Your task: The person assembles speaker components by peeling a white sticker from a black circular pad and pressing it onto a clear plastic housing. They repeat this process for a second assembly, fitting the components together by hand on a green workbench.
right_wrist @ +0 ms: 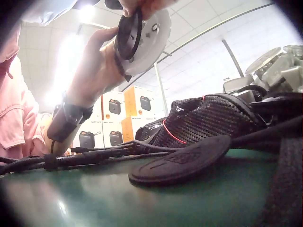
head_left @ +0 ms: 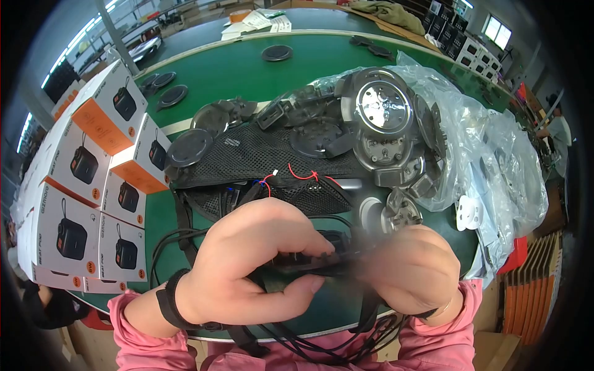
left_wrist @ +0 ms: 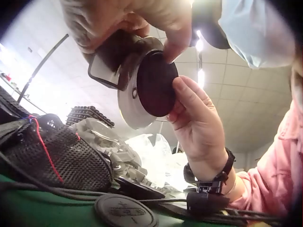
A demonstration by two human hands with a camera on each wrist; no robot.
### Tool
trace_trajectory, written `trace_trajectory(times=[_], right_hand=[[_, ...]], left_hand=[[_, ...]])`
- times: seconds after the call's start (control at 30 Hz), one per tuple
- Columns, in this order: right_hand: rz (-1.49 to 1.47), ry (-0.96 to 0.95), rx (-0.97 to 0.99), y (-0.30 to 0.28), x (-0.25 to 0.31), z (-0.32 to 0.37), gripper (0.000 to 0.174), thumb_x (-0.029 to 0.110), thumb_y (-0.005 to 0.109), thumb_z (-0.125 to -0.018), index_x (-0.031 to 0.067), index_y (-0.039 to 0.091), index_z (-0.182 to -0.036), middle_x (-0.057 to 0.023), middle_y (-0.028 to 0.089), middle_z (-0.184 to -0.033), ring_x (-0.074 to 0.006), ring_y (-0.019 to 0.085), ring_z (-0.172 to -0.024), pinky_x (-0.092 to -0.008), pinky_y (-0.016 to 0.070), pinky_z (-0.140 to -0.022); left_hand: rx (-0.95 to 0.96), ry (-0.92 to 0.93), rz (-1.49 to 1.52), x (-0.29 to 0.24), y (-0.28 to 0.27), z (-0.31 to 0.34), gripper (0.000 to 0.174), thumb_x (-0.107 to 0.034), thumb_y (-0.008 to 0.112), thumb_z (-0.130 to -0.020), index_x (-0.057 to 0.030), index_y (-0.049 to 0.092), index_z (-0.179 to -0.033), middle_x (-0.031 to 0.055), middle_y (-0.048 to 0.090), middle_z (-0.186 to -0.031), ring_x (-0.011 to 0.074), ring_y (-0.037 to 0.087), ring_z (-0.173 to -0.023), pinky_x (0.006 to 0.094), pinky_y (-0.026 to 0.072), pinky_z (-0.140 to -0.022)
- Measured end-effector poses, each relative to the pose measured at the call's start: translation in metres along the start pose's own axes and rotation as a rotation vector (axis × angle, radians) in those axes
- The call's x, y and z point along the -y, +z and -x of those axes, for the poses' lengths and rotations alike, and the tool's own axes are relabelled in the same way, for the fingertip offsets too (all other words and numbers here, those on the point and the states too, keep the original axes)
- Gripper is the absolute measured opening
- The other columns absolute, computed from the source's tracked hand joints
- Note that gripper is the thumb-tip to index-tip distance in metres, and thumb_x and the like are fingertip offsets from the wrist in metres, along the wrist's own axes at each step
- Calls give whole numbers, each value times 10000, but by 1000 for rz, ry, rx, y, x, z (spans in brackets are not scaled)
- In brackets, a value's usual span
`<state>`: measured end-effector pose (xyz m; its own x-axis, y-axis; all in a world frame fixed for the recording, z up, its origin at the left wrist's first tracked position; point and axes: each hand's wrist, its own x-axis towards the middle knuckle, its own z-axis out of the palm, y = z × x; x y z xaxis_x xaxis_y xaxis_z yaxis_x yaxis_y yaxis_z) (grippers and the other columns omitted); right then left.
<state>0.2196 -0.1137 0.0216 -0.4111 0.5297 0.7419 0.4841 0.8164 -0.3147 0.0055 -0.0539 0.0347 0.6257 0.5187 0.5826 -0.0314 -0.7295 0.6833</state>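
Both hands meet low in the middle of the head view, around a part largely hidden and blurred there. The left hand (head_left: 253,266) grips a clear plastic housing (left_wrist: 130,106) with a flat black disc (left_wrist: 158,84) against its face. On the other side, the right hand (left_wrist: 196,116) pinches the disc's edge between thumb and fingers. In the right wrist view the disc (right_wrist: 129,35) stands tilted before the pale round housing (right_wrist: 154,45), with the left hand (right_wrist: 99,66) behind it. A loose black oval pad (right_wrist: 182,161) lies on the green table below.
White and orange boxes (head_left: 71,235) are stacked at the left. Beyond the hands lies a black mesh bag (head_left: 247,151), with clear plastic housings (head_left: 383,105) piled on it and a plastic bag (head_left: 489,148) at right. Black cables (head_left: 309,349) cross the front edge. Dark discs (head_left: 276,53) lie farther back.
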Motion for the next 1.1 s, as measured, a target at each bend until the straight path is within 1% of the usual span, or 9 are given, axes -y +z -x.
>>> trace_trajectory(times=[0.33, 0.73, 0.83, 0.97, 1.03, 1.1], right_hand=[[1, 9, -19, 1, 2, 1, 299, 27, 713, -595, 45, 618, -879, -64, 614, -877, -163, 588, -671, -240, 438, -535], [20, 11, -15, 2, 2, 1, 291, 28, 721, -588, 42, 626, -862, -62, 608, -871, -163, 585, -667, -243, 437, -529], [46, 17, 9, 2, 2, 0, 281, 20, 721, -586, 41, 633, -853, -61, 607, -865, -166, 585, -662, -244, 436, -524], [50, 32, 11, 4, 3, -1, 281, 2, 702, -599, 34, 638, -872, -67, 608, -855, -176, 587, -653, -253, 445, -516], [57, 54, 13, 5, 3, -2, 281, -4, 692, -607, 29, 638, -881, -71, 609, -848, -182, 590, -652, -257, 451, -517], [66, 58, 46, 5, 2, -3, 276, -6, 677, -625, 21, 634, -896, -76, 609, -829, -191, 594, -651, -264, 463, -521]], left_hand=[[-18, -55, 24, -4, 1, 1, 261, -49, 672, -558, -30, 577, -800, 87, 552, -756, 175, 516, -646, 264, 388, -566], [-12, -112, 44, -6, 1, 1, 244, -29, 670, -558, -30, 568, -780, 85, 553, -756, 177, 516, -645, 263, 391, -565], [-9, -120, 35, -5, 1, 1, 239, -29, 671, -563, -29, 565, -778, 80, 555, -747, 176, 516, -643, 261, 389, -565], [-20, -131, 17, -4, 2, 2, 229, -29, 671, -568, -26, 565, -772, 74, 556, -739, 168, 510, -638, 257, 384, -563], [-36, -210, 15, -4, 3, 2, 209, -20, 667, -575, -21, 566, -758, 69, 555, -733, 158, 502, -632, 254, 378, -561], [-52, -228, 23, -2, 4, 3, 196, -14, 665, -581, -19, 565, -750, 68, 553, -734, 153, 498, -633, 252, 375, -563]])
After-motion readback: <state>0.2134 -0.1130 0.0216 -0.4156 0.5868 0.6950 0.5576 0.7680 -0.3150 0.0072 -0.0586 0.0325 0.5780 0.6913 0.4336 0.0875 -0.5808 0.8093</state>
